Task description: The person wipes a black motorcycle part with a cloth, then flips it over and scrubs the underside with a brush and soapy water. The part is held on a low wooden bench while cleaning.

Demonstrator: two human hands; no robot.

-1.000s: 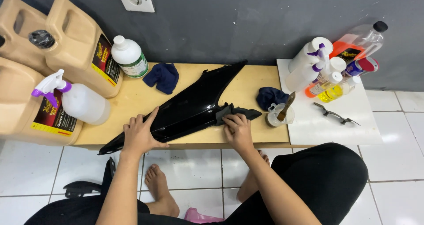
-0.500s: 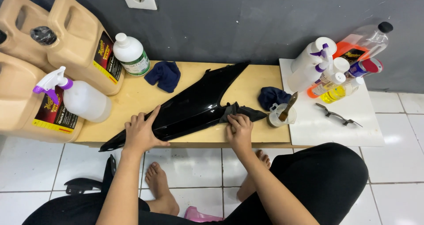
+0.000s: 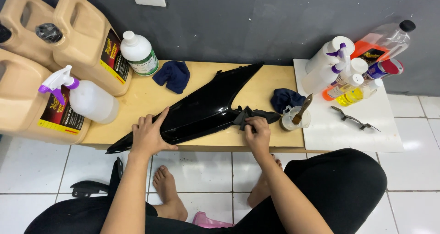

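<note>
Presently, left hand (image 3: 149, 135) lies flat, fingers spread, on the panel (image 3: 197, 110); right hand (image 3: 257, 132) grips the cloth (image 3: 254, 114) at its 3 o'clock end — wiping underway, gloss already evident.

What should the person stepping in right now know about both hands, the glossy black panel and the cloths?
Left hand: flat, fingers spread, pressing the long glossy black plastic fairing panel down near its lower end.
Right hand: holds a dark grey crumpled cloth against the panel's right edge.
The panel lies diagonally on the low wooden bench.
Nearby: a navy cloth at the back, another dark blue cloth beside the small clear cup with a wooden stick.
Done: panel looks shiny; how much was wiped cannot be told.
Left: probably the remaining surface.
</note>
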